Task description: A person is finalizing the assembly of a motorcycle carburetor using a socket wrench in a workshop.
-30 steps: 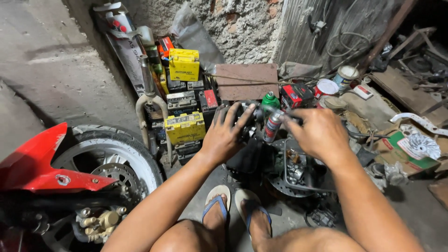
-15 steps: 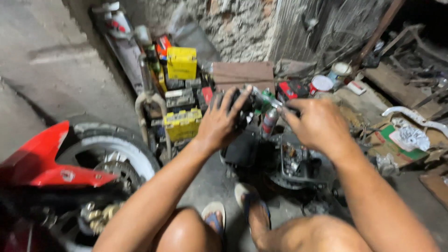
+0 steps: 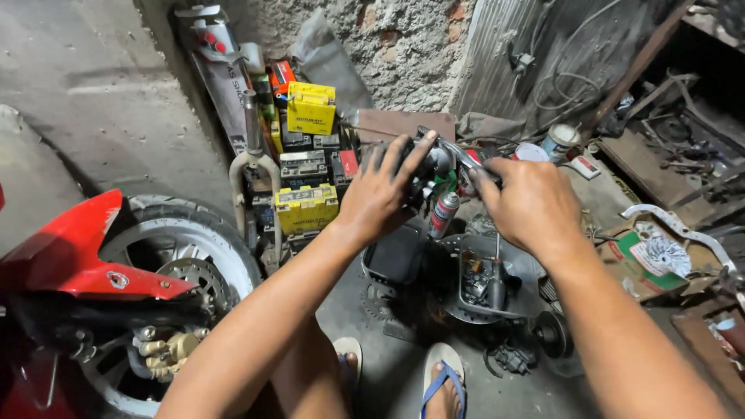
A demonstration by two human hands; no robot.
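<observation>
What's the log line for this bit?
left hand: grips dark engine part | right hand: on same part | beside: spray can

A red plastic motorcycle fender (image 3: pixel 74 260) covers a black tyre (image 3: pixel 186 233); yellow box-shaped batteries (image 3: pixel 308 206) stack against the rough plastered wall (image 3: pixel 403 54).

hands (image 3: pixel 458 194) now higher, gripping part (image 3: pixel 431 159)

Dark metal engine part (image 3: pixel 431 164) — held aloft, tilted.
</observation>
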